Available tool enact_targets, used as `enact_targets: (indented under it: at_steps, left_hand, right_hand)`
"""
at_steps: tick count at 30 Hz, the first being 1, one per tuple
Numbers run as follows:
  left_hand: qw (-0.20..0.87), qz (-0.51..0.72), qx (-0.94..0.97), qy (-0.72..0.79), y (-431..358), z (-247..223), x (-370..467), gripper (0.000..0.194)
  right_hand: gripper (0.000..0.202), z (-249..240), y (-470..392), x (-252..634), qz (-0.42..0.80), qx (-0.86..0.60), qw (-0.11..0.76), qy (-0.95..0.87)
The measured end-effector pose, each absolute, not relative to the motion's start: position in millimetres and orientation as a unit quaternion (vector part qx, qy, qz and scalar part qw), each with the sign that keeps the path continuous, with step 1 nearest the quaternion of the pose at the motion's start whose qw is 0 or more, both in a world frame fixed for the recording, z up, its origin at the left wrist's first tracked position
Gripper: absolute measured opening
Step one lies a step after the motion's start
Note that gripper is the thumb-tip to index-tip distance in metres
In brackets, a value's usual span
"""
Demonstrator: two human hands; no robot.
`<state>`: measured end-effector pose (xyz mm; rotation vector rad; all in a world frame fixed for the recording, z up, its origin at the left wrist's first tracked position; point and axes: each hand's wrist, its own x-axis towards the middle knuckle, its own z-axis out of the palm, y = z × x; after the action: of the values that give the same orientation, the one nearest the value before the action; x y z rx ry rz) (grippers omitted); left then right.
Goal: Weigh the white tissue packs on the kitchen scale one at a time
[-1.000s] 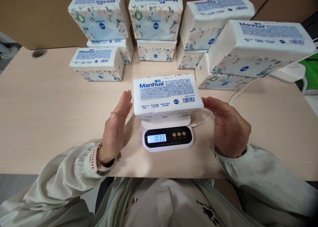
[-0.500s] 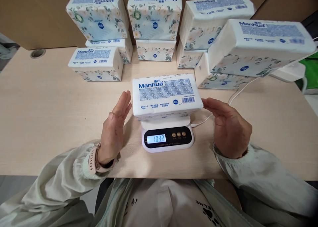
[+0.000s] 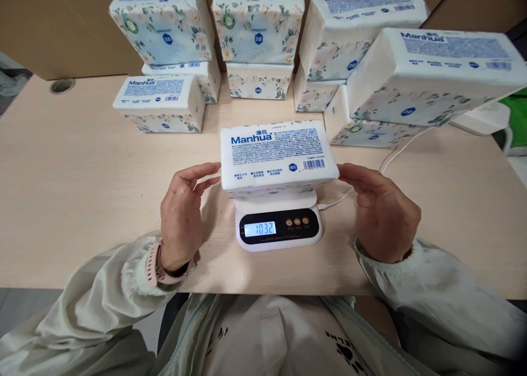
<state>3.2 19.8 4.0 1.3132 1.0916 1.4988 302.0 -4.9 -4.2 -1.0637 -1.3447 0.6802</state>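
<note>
A white pack of tissues point(image 3: 280, 151) with blue Manhua lettering lies across a small white digital scale point(image 3: 279, 241), whose lit display reads 103.2. At the pack's left end is my left hand point(image 3: 181, 219), fingers stretched towards it with the tips at its edge. My right hand point(image 3: 382, 217) is at the opposite end, fingers extended and tips against or very close to the corner. Neither hand is wrapped round the pack, and the scale's plate is mostly hidden beneath it.
Behind the scale stand stacked tissue packs at left point(image 3: 162, 30), middle point(image 3: 257, 30) and right point(image 3: 436, 74). A white cable point(image 3: 401, 145) runs from the scale towards the right. A round cable hole point(image 3: 62, 86) is at the table's left back, before a brown panel point(image 3: 74, 24).
My left hand's fingers have tilted right, their tips reaching the pack's left end. My right hand has barely moved. The display reading is the same.
</note>
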Motion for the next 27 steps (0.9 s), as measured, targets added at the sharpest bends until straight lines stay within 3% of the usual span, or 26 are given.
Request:
enact_targets:
  at_steps: [12,20,27]
  left_hand:
    - [0.426,0.612,0.503,0.438,17.3,4.7,5.8,0.025]
    - [0.466,0.551,0.579,0.38,27.6,17.4,12.1,0.039]
    - [0.405,0.56,0.638,0.339,108.9,33.9,22.5,0.043]
  right_hand:
    - [0.036,-7.0,-4.8,303.3,0.311,-0.446,0.6,-0.587]
    - [0.069,12.9,16.2,289.1,0.478,-0.439,0.45,-0.614]
    - [0.073,37.2,107.2,269.4,0.417,-0.39,0.498,-0.653]
